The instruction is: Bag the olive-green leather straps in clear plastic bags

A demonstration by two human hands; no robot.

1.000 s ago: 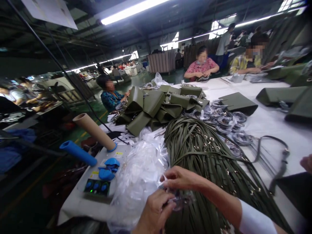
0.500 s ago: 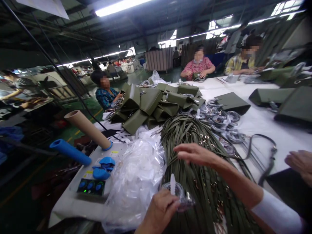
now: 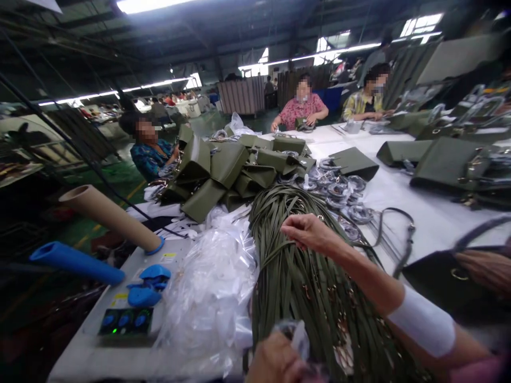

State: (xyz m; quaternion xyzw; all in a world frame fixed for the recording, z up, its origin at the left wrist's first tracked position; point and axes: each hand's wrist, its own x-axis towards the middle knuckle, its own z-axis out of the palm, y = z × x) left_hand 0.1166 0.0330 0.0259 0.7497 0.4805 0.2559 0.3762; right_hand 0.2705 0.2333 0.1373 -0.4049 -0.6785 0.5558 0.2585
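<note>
Across the white counter (image 3: 431, 218) it's pretty packed: a heap of folded olive-green bag pieces (image 3: 223, 170) sits at the far end of a big bundle of olive straps (image 3: 303, 276), and just right of that heap there's a scatter of clear-wrapped metal rings (image 3: 343, 194). A crumpled pile of clear plastic bags (image 3: 211, 298) lies right against the left side of the straps. Further left, a cardboard tube (image 3: 107, 215) and a blue foam-covered handle (image 3: 75, 261) stick out over a small machine with blue buttons (image 3: 125, 321). On the right, a dark strap with a clasp (image 3: 399, 239) lies loose, and a dark handbag (image 3: 447, 282) sits at the counter's near edge with someone else's hand (image 3: 489, 268) on it. More finished olive bags (image 3: 447, 162) stand at the far right. Three other people sit at the far sides of the counter.

The right hand (image 3: 309, 231) reaches out over the strap bundle, fingers curled down and close together, tips touching or pinching the straps near the middle of the pile; can't tell for sure if it has actually got one. The left hand (image 3: 275, 364) is at the bottom edge, mostly cut off, fingers closed around a small clear plastic bag (image 3: 299, 338) that sits just over the near end of the straps

Whether anything is inside that little bag is too blurry to make out
</note>
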